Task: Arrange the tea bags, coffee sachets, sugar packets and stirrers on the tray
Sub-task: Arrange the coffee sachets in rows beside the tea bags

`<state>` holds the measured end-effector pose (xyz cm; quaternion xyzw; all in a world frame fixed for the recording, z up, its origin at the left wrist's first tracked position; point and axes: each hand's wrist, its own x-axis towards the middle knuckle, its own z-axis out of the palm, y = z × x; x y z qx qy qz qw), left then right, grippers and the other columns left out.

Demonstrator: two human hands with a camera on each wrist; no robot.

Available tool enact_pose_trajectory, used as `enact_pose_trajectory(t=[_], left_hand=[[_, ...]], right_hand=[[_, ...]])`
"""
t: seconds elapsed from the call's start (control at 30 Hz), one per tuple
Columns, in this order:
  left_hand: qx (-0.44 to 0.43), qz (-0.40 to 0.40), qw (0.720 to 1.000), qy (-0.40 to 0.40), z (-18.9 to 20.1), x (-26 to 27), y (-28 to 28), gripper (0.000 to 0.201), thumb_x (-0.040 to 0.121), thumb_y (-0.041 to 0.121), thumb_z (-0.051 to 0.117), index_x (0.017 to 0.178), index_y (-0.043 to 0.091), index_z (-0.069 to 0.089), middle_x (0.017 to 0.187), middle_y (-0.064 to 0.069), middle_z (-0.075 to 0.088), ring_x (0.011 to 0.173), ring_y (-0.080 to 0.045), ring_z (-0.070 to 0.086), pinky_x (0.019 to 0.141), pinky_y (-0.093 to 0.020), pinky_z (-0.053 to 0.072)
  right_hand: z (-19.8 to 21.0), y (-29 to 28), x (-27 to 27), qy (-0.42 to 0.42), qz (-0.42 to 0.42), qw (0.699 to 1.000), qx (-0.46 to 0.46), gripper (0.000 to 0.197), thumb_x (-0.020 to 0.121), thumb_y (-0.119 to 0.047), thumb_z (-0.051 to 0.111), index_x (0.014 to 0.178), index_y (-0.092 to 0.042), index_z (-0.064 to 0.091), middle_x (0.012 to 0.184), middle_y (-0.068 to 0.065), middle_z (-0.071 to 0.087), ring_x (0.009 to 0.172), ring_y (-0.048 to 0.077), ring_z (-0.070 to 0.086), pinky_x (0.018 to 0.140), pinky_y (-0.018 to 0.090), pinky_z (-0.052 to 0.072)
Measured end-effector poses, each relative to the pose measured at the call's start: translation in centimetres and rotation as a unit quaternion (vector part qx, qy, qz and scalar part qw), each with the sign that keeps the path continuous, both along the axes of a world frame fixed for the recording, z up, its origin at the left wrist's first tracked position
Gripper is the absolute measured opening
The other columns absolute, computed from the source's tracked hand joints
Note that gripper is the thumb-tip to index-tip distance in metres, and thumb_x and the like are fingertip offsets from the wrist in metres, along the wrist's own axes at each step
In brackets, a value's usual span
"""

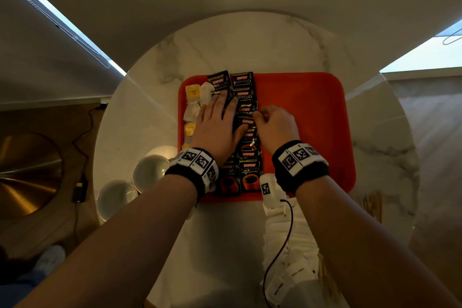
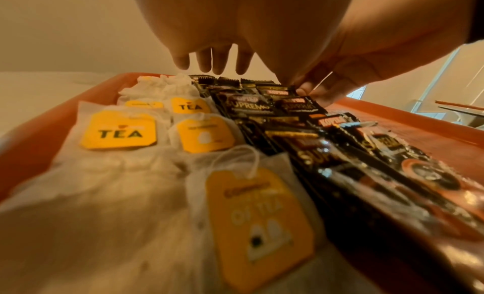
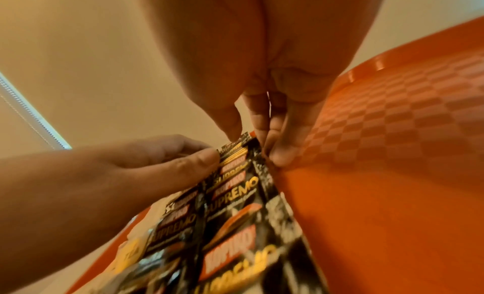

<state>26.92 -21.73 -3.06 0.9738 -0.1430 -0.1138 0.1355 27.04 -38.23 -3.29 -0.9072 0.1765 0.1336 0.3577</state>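
An orange tray (image 1: 312,120) lies on a round marble table. Tea bags (image 1: 192,107) with yellow tags (image 2: 120,130) fill its left edge. Black Kopiko coffee sachets (image 1: 243,95) lie in two overlapping columns beside them. My left hand (image 1: 220,120) rests flat on the left column, fingers (image 2: 212,62) straight, thumb touching a sachet. My right hand (image 1: 272,122) is curled and pinches the top edge of a sachet (image 3: 235,153) in the right column between thumb and fingers (image 3: 275,145). White sugar packets (image 1: 292,257) lie in a heap off the tray, under my right forearm.
Two pale cups (image 1: 150,170) stand on the table left of the tray. What look like wooden stirrers (image 1: 373,205) lie on the table near the tray's front right corner. The tray's right half (image 3: 393,132) is bare orange surface.
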Motion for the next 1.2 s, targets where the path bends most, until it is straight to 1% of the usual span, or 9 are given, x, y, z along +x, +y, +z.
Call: enact_pose_trajectory(t=[0.13, 0.27, 0.37, 0.53, 0.63, 0.77, 0.93, 1.1, 1.2], left_hand=[[-0.004, 0.006, 1.0, 0.004, -0.5, 1.5, -0.6, 0.074, 0.1, 0.059, 0.038, 0.161, 0.023, 0.016, 0.169, -0.005, 0.009, 0.156, -0.027, 0.006, 0.124, -0.047, 0.008], [0.01, 0.016, 1.0, 0.023, -1.3, 2.3, -0.9, 0.077, 0.099, 0.062, 0.035, 0.161, 0.022, 0.014, 0.17, -0.006, 0.007, 0.156, -0.027, 0.003, 0.125, -0.047, 0.002], [0.015, 0.018, 0.999, 0.021, -1.7, 2.4, -1.0, 0.077, 0.099, 0.063, 0.035, 0.161, 0.022, 0.016, 0.169, -0.007, 0.012, 0.156, -0.028, 0.006, 0.125, -0.048, 0.004], [0.001, 0.024, 1.0, -0.001, -1.6, 2.7, -1.0, 0.076, 0.097, 0.063, 0.04, 0.158, 0.021, 0.025, 0.165, -0.01, 0.024, 0.153, -0.03, 0.018, 0.125, -0.051, 0.013], [0.002, 0.028, 1.0, -0.009, -1.5, 3.1, -1.2, 0.079, 0.097, 0.065, 0.038, 0.159, 0.019, 0.022, 0.166, -0.011, 0.02, 0.154, -0.03, 0.017, 0.125, -0.051, 0.014], [0.008, 0.025, 1.0, 0.007, -1.5, 3.4, -1.5, 0.083, 0.096, 0.067, 0.035, 0.16, 0.016, 0.018, 0.167, -0.01, 0.018, 0.155, -0.029, 0.013, 0.126, -0.051, 0.011], [-0.002, 0.018, 1.0, 0.004, -1.3, 3.2, -1.4, 0.083, 0.097, 0.065, 0.038, 0.159, 0.013, 0.021, 0.165, -0.011, 0.023, 0.154, -0.029, 0.017, 0.126, -0.051, 0.012], [-0.005, 0.014, 1.0, 0.002, -1.1, 3.5, -1.3, 0.084, 0.093, 0.067, 0.034, 0.158, 0.015, 0.023, 0.162, -0.012, 0.028, 0.151, -0.03, 0.025, 0.125, -0.051, 0.015], [-0.012, 0.014, 1.0, 0.0, -0.9, 3.6, -1.4, 0.084, 0.092, 0.067, 0.035, 0.158, 0.015, 0.024, 0.16, -0.013, 0.03, 0.149, -0.031, 0.028, 0.124, -0.051, 0.016]], right_hand=[[0.5, -0.8, 2.3, -0.012, -0.023, 1.0, 0.012, 0.036, 0.102, -0.043, 0.048, 0.125, -0.019, 0.063, 0.119, 0.0, 0.061, 0.107, 0.018, 0.061, 0.092, 0.036, 0.054], [0.6, -0.5, 4.2, -0.012, 0.019, 1.0, 0.003, 0.033, 0.105, -0.033, 0.046, 0.129, -0.016, 0.061, 0.113, -0.002, 0.048, 0.104, 0.015, 0.053, 0.078, 0.022, 0.041], [0.3, -0.2, 4.7, -0.008, 0.025, 1.0, 0.007, 0.032, 0.105, -0.031, 0.045, 0.126, -0.016, 0.063, 0.111, -0.001, 0.048, 0.1, 0.015, 0.051, 0.083, 0.027, 0.045], [-0.2, -0.3, 4.5, -0.012, 0.021, 1.0, 0.008, 0.033, 0.105, -0.031, 0.045, 0.127, -0.016, 0.064, 0.113, 0.0, 0.049, 0.101, 0.015, 0.052, 0.082, 0.026, 0.04], [-0.2, -0.5, 4.3, -0.014, 0.025, 1.0, 0.007, 0.035, 0.104, -0.033, 0.046, 0.128, -0.016, 0.064, 0.117, 0.004, 0.053, 0.101, 0.015, 0.051, 0.084, 0.026, 0.037], [-0.3, -0.5, 4.1, -0.014, 0.029, 0.999, 0.006, 0.04, 0.102, -0.038, 0.052, 0.133, -0.016, 0.062, 0.123, 0.006, 0.056, 0.11, 0.021, 0.057, 0.087, 0.027, 0.043], [-0.3, -0.3, 3.8, -0.01, 0.029, 1.0, -0.003, 0.043, 0.101, -0.037, 0.054, 0.138, -0.016, 0.059, 0.128, 0.007, 0.054, 0.115, 0.02, 0.056, 0.093, 0.027, 0.044], [-0.4, 0.0, 3.6, -0.006, 0.017, 1.0, 0.018, 0.042, 0.099, -0.036, 0.057, 0.135, -0.015, 0.06, 0.126, 0.007, 0.055, 0.113, 0.023, 0.059, 0.098, 0.039, 0.053], [0.1, -0.1, 3.4, -0.007, 0.008, 1.0, 0.028, 0.04, 0.099, -0.033, 0.058, 0.134, -0.015, 0.061, 0.124, 0.006, 0.056, 0.112, 0.022, 0.06, 0.095, 0.035, 0.053]])
